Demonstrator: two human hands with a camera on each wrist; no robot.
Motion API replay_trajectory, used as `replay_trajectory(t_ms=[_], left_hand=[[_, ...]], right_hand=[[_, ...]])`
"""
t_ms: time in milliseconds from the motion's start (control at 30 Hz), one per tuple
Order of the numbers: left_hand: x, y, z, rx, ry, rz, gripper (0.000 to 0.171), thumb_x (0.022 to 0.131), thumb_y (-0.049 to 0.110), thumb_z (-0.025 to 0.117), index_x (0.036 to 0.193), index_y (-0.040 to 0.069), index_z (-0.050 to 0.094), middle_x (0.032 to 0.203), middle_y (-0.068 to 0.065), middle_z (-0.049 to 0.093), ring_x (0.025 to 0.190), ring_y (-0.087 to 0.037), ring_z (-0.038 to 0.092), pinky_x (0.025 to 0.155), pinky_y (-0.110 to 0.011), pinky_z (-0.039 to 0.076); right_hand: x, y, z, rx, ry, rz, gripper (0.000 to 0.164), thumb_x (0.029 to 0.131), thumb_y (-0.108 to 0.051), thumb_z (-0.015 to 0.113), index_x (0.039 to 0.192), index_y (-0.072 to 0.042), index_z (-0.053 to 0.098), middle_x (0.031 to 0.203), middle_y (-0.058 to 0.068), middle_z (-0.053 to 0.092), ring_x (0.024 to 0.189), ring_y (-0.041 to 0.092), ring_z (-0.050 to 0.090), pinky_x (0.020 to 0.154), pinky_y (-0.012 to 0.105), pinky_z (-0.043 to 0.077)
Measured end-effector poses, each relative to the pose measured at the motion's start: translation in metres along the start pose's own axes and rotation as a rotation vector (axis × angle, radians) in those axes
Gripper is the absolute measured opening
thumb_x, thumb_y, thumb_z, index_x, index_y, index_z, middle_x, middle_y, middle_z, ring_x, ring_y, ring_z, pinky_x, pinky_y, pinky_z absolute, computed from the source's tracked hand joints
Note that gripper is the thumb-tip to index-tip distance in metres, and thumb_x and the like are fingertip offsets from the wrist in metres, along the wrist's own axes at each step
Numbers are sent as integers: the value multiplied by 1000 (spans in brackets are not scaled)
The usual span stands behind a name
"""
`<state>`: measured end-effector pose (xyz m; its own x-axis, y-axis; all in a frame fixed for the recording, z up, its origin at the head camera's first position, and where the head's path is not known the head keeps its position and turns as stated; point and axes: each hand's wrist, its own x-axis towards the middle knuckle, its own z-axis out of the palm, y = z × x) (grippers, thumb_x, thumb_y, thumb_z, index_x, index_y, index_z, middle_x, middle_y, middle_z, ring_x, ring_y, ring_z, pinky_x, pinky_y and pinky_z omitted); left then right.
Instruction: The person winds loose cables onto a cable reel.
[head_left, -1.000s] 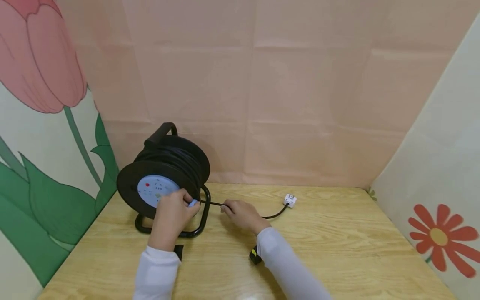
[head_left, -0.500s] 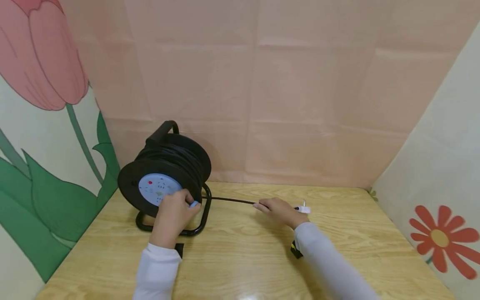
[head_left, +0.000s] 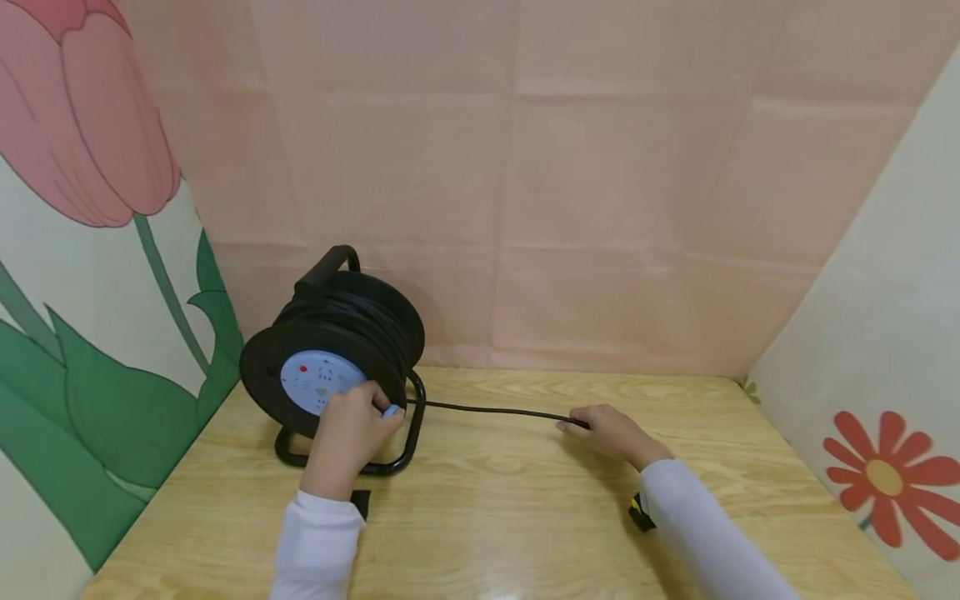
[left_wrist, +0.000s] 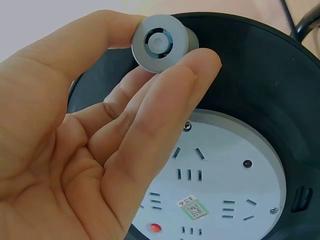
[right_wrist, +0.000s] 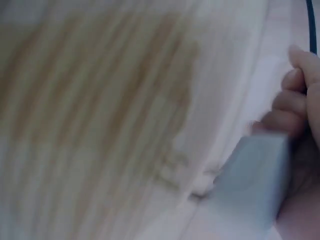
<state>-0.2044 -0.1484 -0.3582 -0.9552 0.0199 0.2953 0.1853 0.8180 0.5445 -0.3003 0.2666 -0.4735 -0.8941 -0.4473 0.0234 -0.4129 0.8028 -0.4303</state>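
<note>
On the left of the table in the head view stands a black cable reel [head_left: 262, 375] with a pale blue socket panel [head_left: 303, 385] on its face. My left hand [head_left: 348, 425] pinches the reel's round crank knob [left_wrist: 160, 42] between thumb and fingertips. From the reel's right side a black cable [head_left: 495, 409] runs out to my right hand [head_left: 611, 432], which grips it over the table. In the blurred right wrist view, a white plug [right_wrist: 250, 185] with metal pins shows beside the curled fingers; in the head view it is hidden behind the hand.
The reel rests on a black tubular frame [head_left: 415, 433] and has a carrying handle [head_left: 322, 268] on top. Beneath lies a wood-grain table [head_left: 487, 500]. A pink sheet [head_left: 600, 208] rises behind it, and flower-printed panels border both sides.
My right hand has moved to the right with the cable, and a longer stretch shows between it and the reel. The plug has gone out of sight in the head view. My left hand stays at the knob.
</note>
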Motion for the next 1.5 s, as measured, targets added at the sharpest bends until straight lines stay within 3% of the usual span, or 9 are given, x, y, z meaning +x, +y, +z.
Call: replay_trajectory(t_ms=[200,333,533,700,900,1000,1167,1333,1500], left_hand=[[1,0,2,5,-7,-5,20,83,20,81,79,7,65,65,-3,59,59,-20,56,57,-38,50],[1,-3,2,7,-26,-6,21,83,21,81,78,8,64,66,-2,59,61,-20,57,59,-39,50],[3,-9,1,-4,-68,5,22,83,22,81,80,8,64,67,0,59,62,-19,56,61,-37,49],[0,-7,0,50,-70,-3,25,84,23,83,77,7,64,67,-1,59,62,-19,55,59,-37,48],[-3,-3,-1,56,-125,-79,50,87,27,80,51,10,50,51,5,38,50,-14,40,48,-30,34],[-1,-8,-1,44,-149,-98,39,85,29,81,62,8,60,59,3,51,58,-16,50,54,-34,45],[4,-20,-2,10,-205,-100,30,84,32,82,80,4,71,79,-4,67,73,-21,62,68,-41,54],[3,-33,-2,-22,-281,-154,31,85,31,81,70,6,69,70,-2,62,64,-19,55,57,-34,47],[2,-50,-3,-49,-336,-193,34,87,31,79,64,7,70,61,0,62,57,-16,55,53,-31,44]], right_hand=[[-19,13,-11,-40,23,115,30,97,-39,67,76,-19,57,66,-5,47,60,12,42,55,31,33],[-31,22,-14,95,21,126,14,94,-27,72,92,-17,63,83,0,57,72,18,49,62,35,40],[-39,21,-8,283,59,173,28,96,-28,70,120,-16,65,108,10,61,84,23,51,68,37,44],[-38,12,3,345,76,140,36,100,-28,65,131,-12,63,119,12,60,85,22,54,70,36,47],[-42,8,10,408,71,160,36,101,-28,64,132,-10,61,98,10,60,71,19,55,64,34,50],[-44,7,10,433,66,162,38,101,-28,63,134,-9,60,95,11,58,63,18,53,64,35,49],[-42,0,9,471,93,112,34,101,-21,62,132,-6,60,120,19,53,81,23,55,68,35,51],[-40,-11,12,468,76,49,37,102,-18,59,137,-4,57,131,20,49,99,25,51,79,35,47],[-36,-20,16,460,44,25,40,104,-22,57,141,-7,55,132,17,50,99,23,49,78,34,45]])
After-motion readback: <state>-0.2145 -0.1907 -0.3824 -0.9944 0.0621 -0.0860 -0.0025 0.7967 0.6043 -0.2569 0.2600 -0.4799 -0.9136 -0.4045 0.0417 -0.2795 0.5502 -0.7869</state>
